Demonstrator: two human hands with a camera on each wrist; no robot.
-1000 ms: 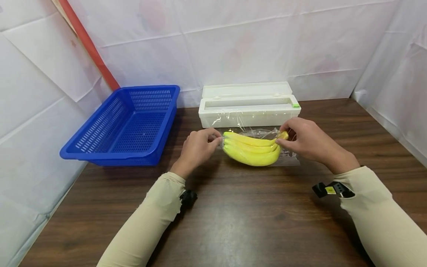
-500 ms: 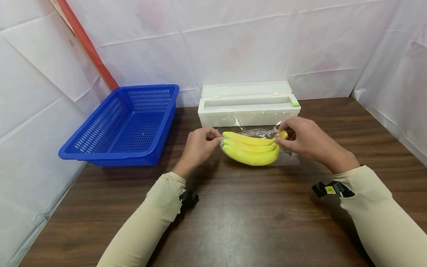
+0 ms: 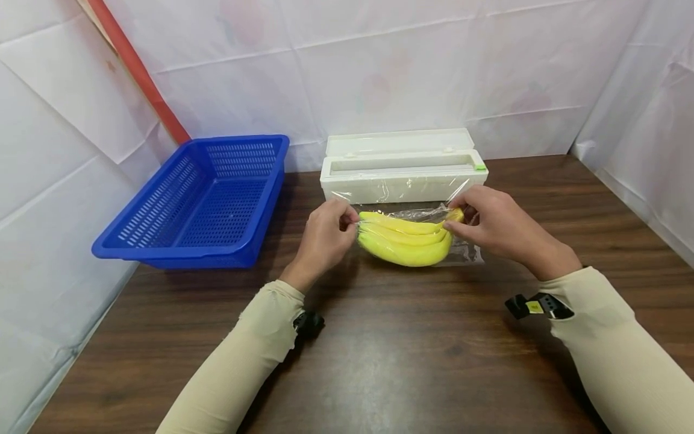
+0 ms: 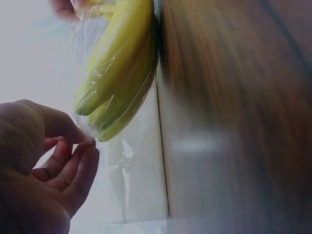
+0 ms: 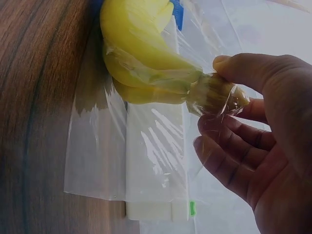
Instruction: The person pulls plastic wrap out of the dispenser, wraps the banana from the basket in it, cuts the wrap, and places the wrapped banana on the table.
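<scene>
A bunch of yellow bananas lies sideways between the hands, wrapped in clear plastic film. Thumb and fingertips of the left hand pinch the film gathered at the green banana tips, as the left wrist view shows. At the other end, the right hand grips the brownish stem through the film, thumb on one side and fingers on the other. A loose flap of film hangs beyond the stem, and more film stretches toward the white box behind.
That long white box stands at the back with its lid raised and a green piece at its right corner. A blue perforated basket sits at the back left. White sheeting walls in the brown wooden table.
Both hands keep their hold on the film and stem. The bananas have shifted very slightly leftward in the head view, which itself has moved a little.
</scene>
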